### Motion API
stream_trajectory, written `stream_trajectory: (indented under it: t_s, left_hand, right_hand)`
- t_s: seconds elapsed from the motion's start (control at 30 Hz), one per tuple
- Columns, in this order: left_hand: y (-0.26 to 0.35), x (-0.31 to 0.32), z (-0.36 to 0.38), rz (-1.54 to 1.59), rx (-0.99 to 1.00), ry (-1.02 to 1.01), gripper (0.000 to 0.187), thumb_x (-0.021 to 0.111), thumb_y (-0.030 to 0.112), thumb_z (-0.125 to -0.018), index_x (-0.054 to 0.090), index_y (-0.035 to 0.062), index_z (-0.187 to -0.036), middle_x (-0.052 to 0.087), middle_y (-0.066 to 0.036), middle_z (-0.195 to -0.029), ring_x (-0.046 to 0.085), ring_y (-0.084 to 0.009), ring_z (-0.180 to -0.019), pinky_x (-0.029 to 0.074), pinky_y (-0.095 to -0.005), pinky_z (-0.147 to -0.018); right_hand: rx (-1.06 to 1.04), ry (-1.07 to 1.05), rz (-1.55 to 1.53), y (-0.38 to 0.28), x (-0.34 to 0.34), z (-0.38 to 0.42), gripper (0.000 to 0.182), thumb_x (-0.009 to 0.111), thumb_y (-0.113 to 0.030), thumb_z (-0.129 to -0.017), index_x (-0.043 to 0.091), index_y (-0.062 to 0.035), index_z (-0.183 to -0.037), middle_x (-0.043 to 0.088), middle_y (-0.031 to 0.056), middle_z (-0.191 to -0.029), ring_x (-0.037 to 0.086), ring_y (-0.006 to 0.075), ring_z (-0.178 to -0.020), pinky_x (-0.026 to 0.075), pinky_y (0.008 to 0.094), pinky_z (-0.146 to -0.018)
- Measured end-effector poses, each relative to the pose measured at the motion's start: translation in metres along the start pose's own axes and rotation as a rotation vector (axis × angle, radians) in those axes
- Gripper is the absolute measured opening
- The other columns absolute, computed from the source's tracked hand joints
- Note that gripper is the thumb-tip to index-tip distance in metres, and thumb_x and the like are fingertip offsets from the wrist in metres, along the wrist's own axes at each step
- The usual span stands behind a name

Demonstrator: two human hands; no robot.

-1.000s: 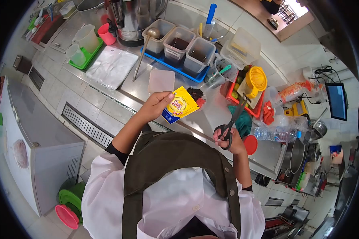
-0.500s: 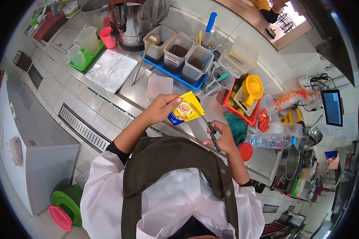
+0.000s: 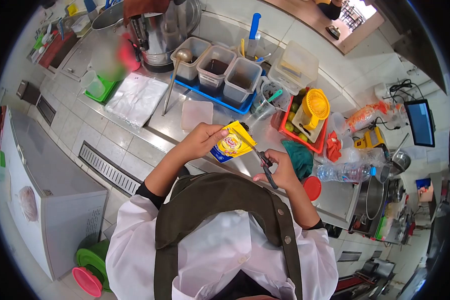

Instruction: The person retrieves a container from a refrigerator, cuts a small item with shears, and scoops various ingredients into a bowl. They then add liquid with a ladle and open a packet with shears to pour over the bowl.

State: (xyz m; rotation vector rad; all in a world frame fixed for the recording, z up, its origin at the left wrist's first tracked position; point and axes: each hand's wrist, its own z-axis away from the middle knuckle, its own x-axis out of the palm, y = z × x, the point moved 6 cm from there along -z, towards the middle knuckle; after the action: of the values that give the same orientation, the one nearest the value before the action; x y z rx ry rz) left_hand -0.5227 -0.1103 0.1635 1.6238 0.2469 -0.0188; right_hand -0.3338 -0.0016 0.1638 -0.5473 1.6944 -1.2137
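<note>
The left hand point(image 3: 201, 141) pinches a yellow sachet point(image 3: 232, 143) by its left edge, thumb on the printed face and fingers behind, holding it up above the near edge of the steel worktop point(image 3: 160, 117). The sachet is tilted, its blue lower corner pointing down toward the person's apron. The right hand point(image 3: 280, 171) is clenched through the handles of a pair of black scissors point(image 3: 263, 162); the blades reach up and left to the sachet's right edge, and their tips meet the packet, though whether they bite into it cannot be told.

Just behind the sachet, on the worktop, lies a square translucent lid point(image 3: 197, 114). Beyond the lid stands a blue tray point(image 3: 212, 96) carrying three clear tubs, two of them with dark contents. A long ladle point(image 3: 173, 75) leans from the leftmost tub down across the worktop, left of the lid. Right of the sachet a teal cloth point(image 3: 301, 157) lies bunched just beside the right hand, and past it a red crate point(image 3: 305, 140) holds a yellow juicer point(image 3: 316, 106). A red round lid point(image 3: 313, 188) sits near the right wrist, with a plastic water bottle point(image 3: 342, 172) lying on its side just beyond.
</note>
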Motion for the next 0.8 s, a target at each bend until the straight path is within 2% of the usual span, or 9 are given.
stream_trajectory:
  t_s: [0.03,0.13,0.23,0.33,0.47,0.57,0.67,0.73,0.8]
  left_hand:
    - [0.001,0.000,-0.002,-0.015,0.014,0.006,0.033,0.043,0.023,-0.097,0.059,-0.0061,-0.097,0.065,-0.008,-0.077,0.056,-0.0083,-0.069,0.046,-0.0250,-0.065]
    - [0.002,0.003,-0.005,-0.054,0.038,0.012,0.032,0.043,0.022,-0.096,0.059,-0.0058,-0.095,0.065,-0.009,-0.075,0.056,-0.0096,-0.067,0.046,-0.0258,-0.064]
    - [0.005,0.008,-0.010,-0.113,0.055,-0.020,0.030,0.044,0.020,-0.096,0.058,-0.0054,-0.093,0.063,-0.010,-0.072,0.056,-0.0117,-0.064,0.046,-0.0268,-0.062]
    - [0.013,0.019,-0.019,-0.221,0.121,-0.083,0.028,0.045,0.019,-0.096,0.058,-0.0050,-0.090,0.062,-0.012,-0.069,0.056,-0.0139,-0.061,0.045,-0.0281,-0.060]
    - [0.010,0.043,-0.036,-0.287,0.137,-0.185,0.028,0.046,0.019,-0.095,0.057,-0.0047,-0.086,0.060,-0.014,-0.068,0.056,-0.0173,-0.058,0.044,-0.0296,-0.058]
    - [0.017,0.068,-0.051,-0.278,0.148,-0.251,0.027,0.046,0.018,-0.094,0.058,-0.0044,-0.086,0.059,-0.015,-0.067,0.055,-0.0217,-0.057,0.044,-0.0300,-0.058]
    - [0.019,0.103,-0.065,-0.286,0.212,-0.341,0.025,0.047,0.017,-0.094,0.058,-0.0042,-0.086,0.058,-0.016,-0.067,0.053,-0.0256,-0.057,0.043,-0.0305,-0.058]
    - [0.020,0.121,-0.074,-0.346,0.277,-0.381,0.025,0.048,0.018,-0.093,0.057,-0.0041,-0.086,0.057,-0.017,-0.067,0.051,-0.0277,-0.057,0.043,-0.0321,-0.057]
    - [0.018,0.136,-0.082,-0.361,0.210,-0.455,0.025,0.048,0.018,-0.093,0.057,-0.0041,-0.086,0.057,-0.017,-0.068,0.052,-0.0271,-0.057,0.042,-0.0328,-0.058]
  right_hand:
    - [-0.026,0.008,-0.029,-0.001,0.000,0.000,0.053,0.088,-0.035,-0.053,0.044,-0.0063,-0.058,0.042,-0.0032,-0.052,0.036,0.0042,-0.051,0.031,0.0216,-0.046]
    - [0.166,-0.030,0.084,0.011,-0.008,0.008,0.055,0.089,-0.037,-0.051,0.043,-0.0065,-0.058,0.041,-0.0032,-0.052,0.037,0.0050,-0.052,0.032,0.0223,-0.047]
    - [0.183,0.001,0.088,0.014,-0.012,0.014,0.058,0.089,-0.039,-0.050,0.042,-0.0063,-0.057,0.041,-0.0032,-0.052,0.037,0.0054,-0.052,0.032,0.0227,-0.047]
    - [0.019,0.060,0.023,-0.003,-0.018,0.014,0.059,0.089,-0.040,-0.048,0.041,-0.0062,-0.054,0.041,-0.0029,-0.050,0.035,0.0054,-0.050,0.030,0.0229,-0.045]
    - [0.161,0.073,0.046,0.020,-0.033,0.040,0.059,0.089,-0.042,-0.047,0.043,-0.0050,-0.054,0.041,-0.0012,-0.049,0.036,0.0063,-0.049,0.030,0.0241,-0.045]
    - [0.201,0.151,0.023,0.032,-0.046,0.065,0.060,0.088,-0.044,-0.048,0.043,-0.0047,-0.054,0.042,-0.0011,-0.049,0.037,0.0068,-0.048,0.030,0.0244,-0.044]
    - [0.126,0.215,0.003,0.032,-0.056,0.080,0.060,0.087,-0.044,-0.048,0.042,-0.0049,-0.052,0.042,-0.0010,-0.047,0.036,0.0075,-0.046,0.030,0.0247,-0.044]
    - [0.214,0.224,0.008,0.045,-0.065,0.094,0.061,0.087,-0.045,-0.048,0.042,-0.0049,-0.053,0.042,-0.0007,-0.047,0.037,0.0078,-0.047,0.030,0.0253,-0.044]
    - [0.248,0.230,0.050,0.054,-0.076,0.105,0.061,0.086,-0.047,-0.048,0.043,-0.0047,-0.053,0.042,0.0000,-0.047,0.038,0.0087,-0.046,0.031,0.0264,-0.043]
